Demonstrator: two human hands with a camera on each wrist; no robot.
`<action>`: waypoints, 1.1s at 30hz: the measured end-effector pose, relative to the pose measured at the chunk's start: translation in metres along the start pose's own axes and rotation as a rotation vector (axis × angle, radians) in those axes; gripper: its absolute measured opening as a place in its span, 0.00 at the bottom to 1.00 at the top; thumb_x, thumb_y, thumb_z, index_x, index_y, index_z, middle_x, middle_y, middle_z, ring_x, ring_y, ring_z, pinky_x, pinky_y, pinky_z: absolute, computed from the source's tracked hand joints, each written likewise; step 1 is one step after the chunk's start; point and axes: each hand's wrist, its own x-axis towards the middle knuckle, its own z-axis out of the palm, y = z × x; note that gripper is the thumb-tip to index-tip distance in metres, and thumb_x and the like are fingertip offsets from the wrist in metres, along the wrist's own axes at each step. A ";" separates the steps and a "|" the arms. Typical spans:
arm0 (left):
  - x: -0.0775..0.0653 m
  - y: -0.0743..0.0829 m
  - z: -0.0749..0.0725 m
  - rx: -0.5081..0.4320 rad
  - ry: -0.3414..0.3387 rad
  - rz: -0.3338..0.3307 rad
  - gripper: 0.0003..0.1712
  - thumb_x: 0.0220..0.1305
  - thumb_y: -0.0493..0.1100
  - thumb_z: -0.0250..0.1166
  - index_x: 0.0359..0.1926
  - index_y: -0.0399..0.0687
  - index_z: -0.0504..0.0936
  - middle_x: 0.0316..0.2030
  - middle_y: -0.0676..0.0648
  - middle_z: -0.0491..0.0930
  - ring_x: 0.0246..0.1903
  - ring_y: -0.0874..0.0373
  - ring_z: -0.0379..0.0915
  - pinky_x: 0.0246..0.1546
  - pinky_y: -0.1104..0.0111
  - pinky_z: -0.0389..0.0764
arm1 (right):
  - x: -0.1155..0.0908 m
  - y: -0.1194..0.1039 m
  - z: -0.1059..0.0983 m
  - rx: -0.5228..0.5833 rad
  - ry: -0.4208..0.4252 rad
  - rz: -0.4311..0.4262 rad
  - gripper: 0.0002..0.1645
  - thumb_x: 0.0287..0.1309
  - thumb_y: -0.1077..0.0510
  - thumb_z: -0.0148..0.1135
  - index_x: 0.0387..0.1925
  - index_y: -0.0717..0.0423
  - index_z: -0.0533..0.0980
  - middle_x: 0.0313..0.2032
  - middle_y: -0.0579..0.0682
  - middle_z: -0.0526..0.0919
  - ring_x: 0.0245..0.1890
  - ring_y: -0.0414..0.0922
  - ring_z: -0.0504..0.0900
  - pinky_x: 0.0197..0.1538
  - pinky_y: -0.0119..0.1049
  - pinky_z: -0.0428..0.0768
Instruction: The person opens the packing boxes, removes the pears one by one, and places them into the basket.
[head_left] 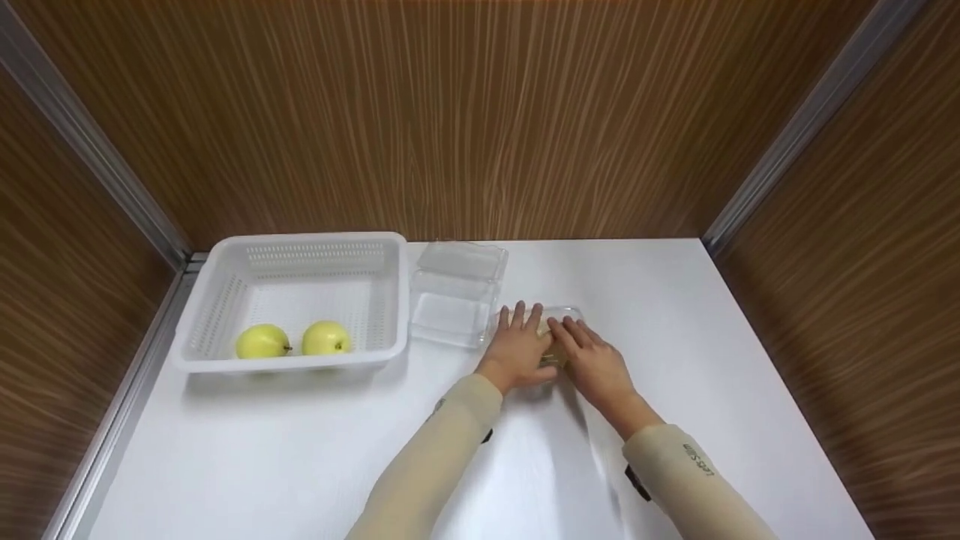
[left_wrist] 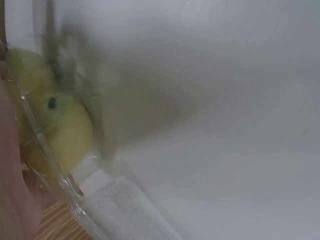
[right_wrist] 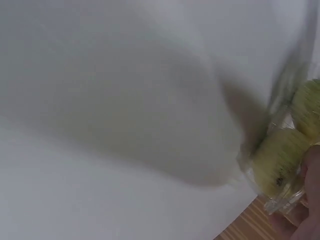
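A clear plastic clamshell box (head_left: pixel 564 310) stands on the table with yellow-green apples inside. In the left wrist view one apple (left_wrist: pixel 67 135) shows through its wall, with more yellow-green behind. Two apples show in the right wrist view, the nearer apple (right_wrist: pixel 277 160) close to the box's edge. My left hand (head_left: pixel 517 351) lies on top of the box, fingers spread and pointing forward. Beside it, my right hand (head_left: pixel 600 371) rests on the box's right side with its fingers extended. Both hands hide much of the lid.
An unfolded clear clamshell box (head_left: pixel 450 315) lies just left of the hands, touching or nearly touching the filled one. Further left stands a white perforated basket (head_left: pixel 403 300) with two yellow-green apples (head_left: pixel 326 338) near its front wall. Wood-grain panels (head_left: pixel 480 120) enclose the white table (head_left: pixel 300 450).
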 end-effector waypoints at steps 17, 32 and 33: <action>0.016 0.023 -0.029 0.175 -0.163 -0.061 0.53 0.60 0.73 0.60 0.79 0.66 0.49 0.76 0.36 0.53 0.73 0.33 0.53 0.61 0.35 0.68 | -0.001 -0.002 -0.004 0.063 -0.043 0.211 0.39 0.57 0.59 0.72 0.69 0.55 0.68 0.63 0.64 0.75 0.60 0.62 0.77 0.50 0.57 0.82; 0.022 0.039 -0.042 0.269 -0.276 -0.127 0.32 0.80 0.50 0.42 0.79 0.66 0.47 0.77 0.40 0.50 0.74 0.37 0.52 0.61 0.40 0.71 | 0.013 -0.006 -0.014 0.057 -0.207 0.267 0.39 0.60 0.59 0.68 0.71 0.55 0.66 0.65 0.66 0.72 0.60 0.66 0.76 0.44 0.64 0.82; 0.020 0.039 -0.042 0.282 -0.271 -0.128 0.31 0.80 0.50 0.40 0.79 0.67 0.47 0.77 0.41 0.51 0.74 0.38 0.52 0.61 0.41 0.71 | 0.013 -0.006 -0.014 0.060 -0.216 0.267 0.40 0.60 0.59 0.68 0.72 0.55 0.66 0.65 0.66 0.72 0.60 0.66 0.76 0.44 0.65 0.82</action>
